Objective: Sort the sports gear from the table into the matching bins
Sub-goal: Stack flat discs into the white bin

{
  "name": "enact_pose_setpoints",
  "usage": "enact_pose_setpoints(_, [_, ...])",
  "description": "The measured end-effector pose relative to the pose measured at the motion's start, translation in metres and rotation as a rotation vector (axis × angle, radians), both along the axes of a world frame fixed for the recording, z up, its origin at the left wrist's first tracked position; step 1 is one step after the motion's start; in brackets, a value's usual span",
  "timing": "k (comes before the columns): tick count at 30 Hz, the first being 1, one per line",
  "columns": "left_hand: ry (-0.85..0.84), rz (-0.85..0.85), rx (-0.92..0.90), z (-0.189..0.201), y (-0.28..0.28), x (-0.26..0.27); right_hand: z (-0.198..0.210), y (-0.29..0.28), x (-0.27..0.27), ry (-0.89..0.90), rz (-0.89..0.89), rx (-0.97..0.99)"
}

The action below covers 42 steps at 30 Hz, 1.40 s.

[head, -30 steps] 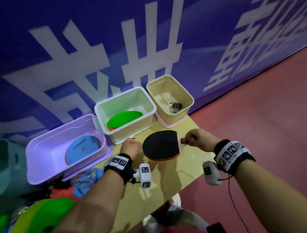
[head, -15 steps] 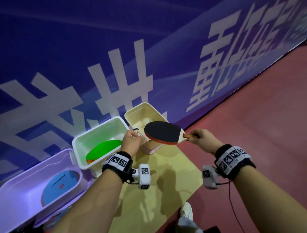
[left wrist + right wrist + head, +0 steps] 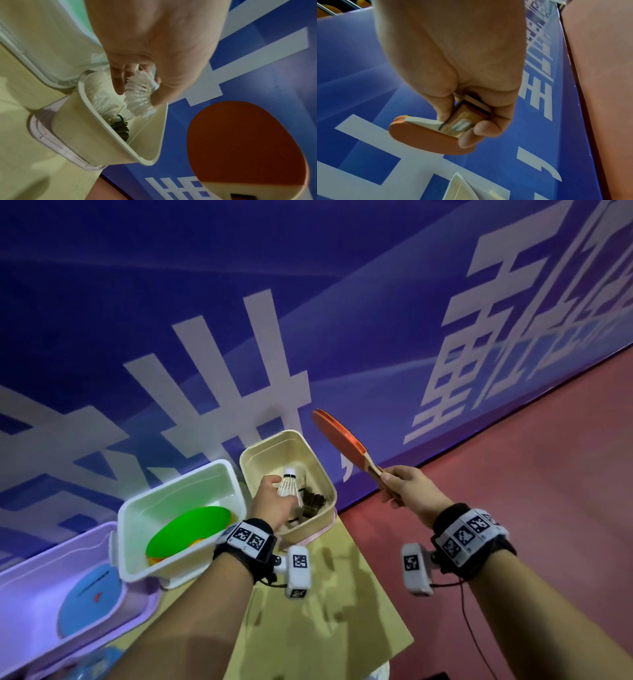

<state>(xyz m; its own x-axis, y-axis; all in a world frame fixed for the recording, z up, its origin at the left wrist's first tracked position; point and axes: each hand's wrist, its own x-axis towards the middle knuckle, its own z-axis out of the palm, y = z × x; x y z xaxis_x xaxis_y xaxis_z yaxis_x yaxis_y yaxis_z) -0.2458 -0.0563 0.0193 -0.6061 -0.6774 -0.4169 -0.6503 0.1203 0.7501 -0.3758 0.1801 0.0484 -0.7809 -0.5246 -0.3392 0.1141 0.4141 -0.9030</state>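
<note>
While your left hand point(image 3: 274, 503) hovers over the beige bin point(image 3: 318, 470), its fingers pinch a white shuttlecock point(image 3: 288, 486) by the feather skirt, cork end pointing up toward twelve o'clock. In the left wrist view your fingertips point(image 3: 118, 83) curl round the feathers point(image 3: 140, 93), directly above the bin's open mouth point(image 3: 120, 143). Inside that bin lie more shuttlecocks: at least one white one point(image 3: 106, 100) against the near wall and a dark-feathered one point(image 3: 313, 499) deeper in, toward three o'clock of your hand.

Your right hand point(image 3: 409, 491) sits at three o'clock from the bin, well apart from it and out over the red floor point(image 3: 513, 460). It grips the wooden handle of a table tennis paddle point(image 3: 337, 440), fingers wrapped fully round it in the right wrist view point(image 3: 467, 117). The blade tilts up toward eleven o'clock, red rubber showing, in front of the blue banner point(image 3: 205, 285).

At nine o'clock of the beige bin, just beside it, stands the white bin point(image 3: 137, 529); it holds a green disc point(image 3: 188, 530) lying on something orange, of which only an edge shows. Further toward eight o'clock is the lilac bin point(image 3: 20, 642), with a blue disc point(image 3: 89, 601) flat on its floor. All three bins rest on the yellow table point(image 3: 325, 628), along its far edge by the banner. A pale pink lid or tray sits under the beige bin point(image 3: 44, 136).
</note>
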Motion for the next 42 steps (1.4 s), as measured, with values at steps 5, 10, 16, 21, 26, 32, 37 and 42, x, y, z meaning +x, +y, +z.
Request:
enact_pose_setpoints(5, [-0.149,0.000,-0.041,-0.015,0.005,-0.012,-0.018,0.000,-0.015,-0.042,0.059,-0.022])
enact_pose_setpoints(10, [-0.235,-0.107,-0.099,-0.033,0.004,-0.017,-0.030,0.007,-0.025,-0.042,0.102,0.021])
enact_pose_setpoints(16, [-0.204,-0.137,-0.082,-0.034,0.006,-0.015,-0.034,0.006,-0.026,-0.056,0.104,-0.002])
enact_pose_setpoints(21, [-0.075,-0.043,-0.085,-0.018,0.005,-0.001,-0.029,-0.006,-0.014,-0.040,0.144,-0.018])
enact_pose_setpoints(26, [0.065,-0.004,-0.111,0.011,-0.006,0.027,-0.003,-0.022,0.010,0.068,0.195,-0.011])
enact_pose_setpoints(32, [0.224,0.119,-0.151,0.052,-0.023,0.112,0.035,-0.057,0.081,0.162,0.298,-0.037])
enact_pose_setpoints(37, [0.324,0.257,-0.173,0.080,-0.045,0.238,0.057,-0.099,0.190,0.244,0.368,-0.099])
enact_pose_setpoints(42, [0.410,0.422,-0.200,0.101,-0.058,0.396,0.067,-0.151,0.324,0.286,0.482,-0.144])
